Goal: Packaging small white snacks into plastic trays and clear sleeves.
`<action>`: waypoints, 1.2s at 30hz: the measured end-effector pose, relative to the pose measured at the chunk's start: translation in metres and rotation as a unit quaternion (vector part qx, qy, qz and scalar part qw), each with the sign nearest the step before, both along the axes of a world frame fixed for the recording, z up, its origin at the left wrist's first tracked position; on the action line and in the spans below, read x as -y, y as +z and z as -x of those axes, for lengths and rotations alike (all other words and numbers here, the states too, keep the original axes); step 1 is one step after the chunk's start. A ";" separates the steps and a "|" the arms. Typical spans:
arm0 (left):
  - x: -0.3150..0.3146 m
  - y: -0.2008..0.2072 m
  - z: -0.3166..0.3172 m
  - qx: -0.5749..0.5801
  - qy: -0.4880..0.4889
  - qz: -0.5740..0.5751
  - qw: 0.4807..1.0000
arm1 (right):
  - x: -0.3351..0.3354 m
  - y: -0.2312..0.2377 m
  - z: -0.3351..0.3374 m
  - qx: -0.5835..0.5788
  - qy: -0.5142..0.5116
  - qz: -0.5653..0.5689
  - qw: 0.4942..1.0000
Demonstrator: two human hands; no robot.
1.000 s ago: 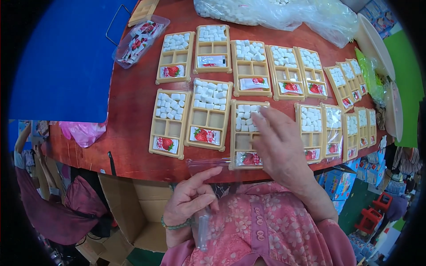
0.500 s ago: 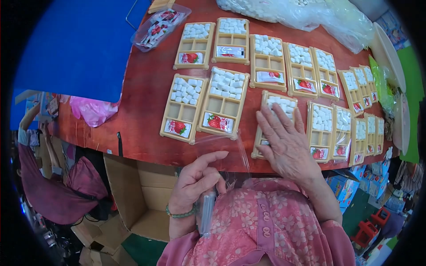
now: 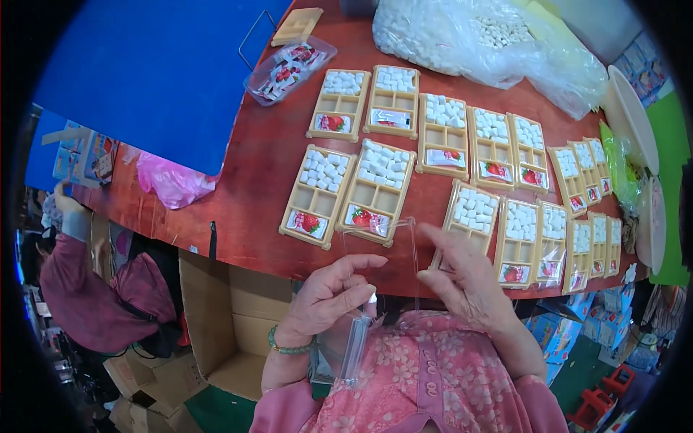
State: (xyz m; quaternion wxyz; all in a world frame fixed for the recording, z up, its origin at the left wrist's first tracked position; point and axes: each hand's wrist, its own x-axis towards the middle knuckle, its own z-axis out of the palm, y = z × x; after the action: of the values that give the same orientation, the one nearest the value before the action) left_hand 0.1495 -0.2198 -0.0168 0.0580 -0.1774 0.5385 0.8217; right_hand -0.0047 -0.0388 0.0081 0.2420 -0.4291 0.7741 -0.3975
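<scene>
At the table's front edge, my left hand is closed around clear plastic covers. One transparent cover stands up from it toward the trays, its outline faint. My right hand has its fingers stretched and thumb apart, right beside that cover's edge. Behind the right hand lies a beige compartment tray with white marshmallow-like pieces in its top section; the hand hides its lower part. Left of it, two similar trays each hold white pieces and a strawberry-printed sachet.
More filled trays stand in rows across the red table. A tub of sachets sits behind them, near a large bag of white pieces. A blue board covers the left. Below is an open cardboard box; a co-worker's sleeve shows left.
My right hand has drawn back from the top of the tray toward me, uncovering its white pieces. The view has shifted, so the trays appear lower. My left hand still holds the covers.
</scene>
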 end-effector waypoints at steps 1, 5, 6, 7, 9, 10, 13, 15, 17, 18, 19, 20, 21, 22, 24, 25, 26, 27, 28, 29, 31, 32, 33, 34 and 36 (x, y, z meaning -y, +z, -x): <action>0.004 -0.002 0.000 -0.010 -0.020 0.001 1.000 | 0.005 -0.002 -0.003 -0.002 0.000 0.000 1.000; 0.004 0.010 0.012 0.002 0.037 0.031 0.999 | 0.022 -0.018 -0.002 0.281 -0.052 0.066 0.956; 0.007 0.001 0.012 -0.041 0.063 0.039 0.996 | 0.026 -0.018 0.001 0.330 -0.073 0.089 0.937; 0.010 0.002 0.011 -0.040 0.064 0.039 0.996 | 0.031 -0.016 0.005 0.377 -0.094 0.111 0.915; 0.018 0.002 0.013 -0.035 0.089 0.058 0.994 | 0.041 -0.011 0.010 0.390 -0.116 0.079 0.910; 0.022 0.001 0.011 -0.026 0.080 0.066 0.994 | 0.044 -0.020 0.011 0.379 -0.124 0.120 0.909; 0.022 -0.012 0.010 -0.060 0.125 0.134 0.981 | 0.053 -0.031 0.018 0.359 -0.130 0.170 0.908; 0.025 -0.010 0.009 -0.057 0.110 0.135 0.983 | 0.057 -0.037 0.026 0.354 -0.154 0.184 0.904; 0.026 -0.008 0.008 -0.053 0.096 0.135 0.985 | 0.064 -0.034 0.030 0.355 -0.169 0.193 0.899; 0.025 -0.007 0.007 -0.043 0.099 0.144 0.984 | 0.066 -0.035 0.034 0.355 -0.171 0.197 0.898; 0.025 -0.007 0.006 -0.032 0.102 0.153 0.983 | 0.069 -0.036 0.037 0.354 -0.173 0.201 0.897; 0.025 -0.006 0.006 -0.033 0.102 0.151 0.983 | 0.071 -0.036 0.040 0.353 -0.173 0.199 0.898; 0.025 -0.006 0.006 -0.026 0.103 0.149 0.983 | 0.074 -0.036 0.043 0.356 -0.175 0.198 0.896; 0.025 -0.007 0.005 -0.020 0.105 0.148 0.983 | 0.076 -0.036 0.045 0.360 -0.177 0.196 0.895; 0.026 -0.013 0.005 -0.032 0.114 0.139 0.983 | 0.080 -0.038 0.048 0.360 -0.177 0.188 0.896; 0.026 -0.016 0.005 -0.044 0.123 0.132 0.983 | 0.082 -0.040 0.049 0.361 -0.178 0.183 0.897; 0.027 -0.017 0.004 -0.044 0.124 0.131 0.983 | 0.083 -0.041 0.050 0.361 -0.177 0.181 0.897; 0.029 -0.018 0.005 -0.054 0.119 0.155 0.979 | 0.083 -0.042 0.051 0.357 -0.181 0.169 0.900; 0.030 -0.018 0.005 -0.064 0.114 0.180 0.975 | 0.083 -0.042 0.052 0.353 -0.186 0.157 0.903; 0.030 -0.017 0.004 -0.063 0.115 0.179 0.975 | 0.082 -0.043 0.052 0.353 -0.185 0.156 0.904; 0.028 -0.012 0.003 -0.037 0.110 0.175 0.978 | 0.081 -0.044 0.052 0.335 -0.193 0.136 0.912; 0.029 -0.013 0.004 -0.035 0.111 0.172 0.978 | 0.082 -0.044 0.052 0.336 -0.193 0.133 0.912; 0.029 -0.014 0.004 -0.037 0.102 0.200 0.974 | 0.082 -0.042 0.052 0.337 -0.199 0.129 0.911; 0.029 -0.015 0.004 -0.039 0.093 0.228 0.968 | 0.082 -0.042 0.051 0.338 -0.205 0.125 0.910; 0.026 -0.017 0.005 -0.065 0.092 0.286 0.951 | 0.079 -0.042 0.051 0.331 -0.208 0.114 0.913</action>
State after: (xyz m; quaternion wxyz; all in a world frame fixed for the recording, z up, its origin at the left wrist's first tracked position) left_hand 0.1440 -0.2457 -0.0338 -0.1068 -0.1814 0.7351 0.6444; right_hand -0.0554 -0.1178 -0.0342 0.3462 -0.1270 0.6708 -0.6434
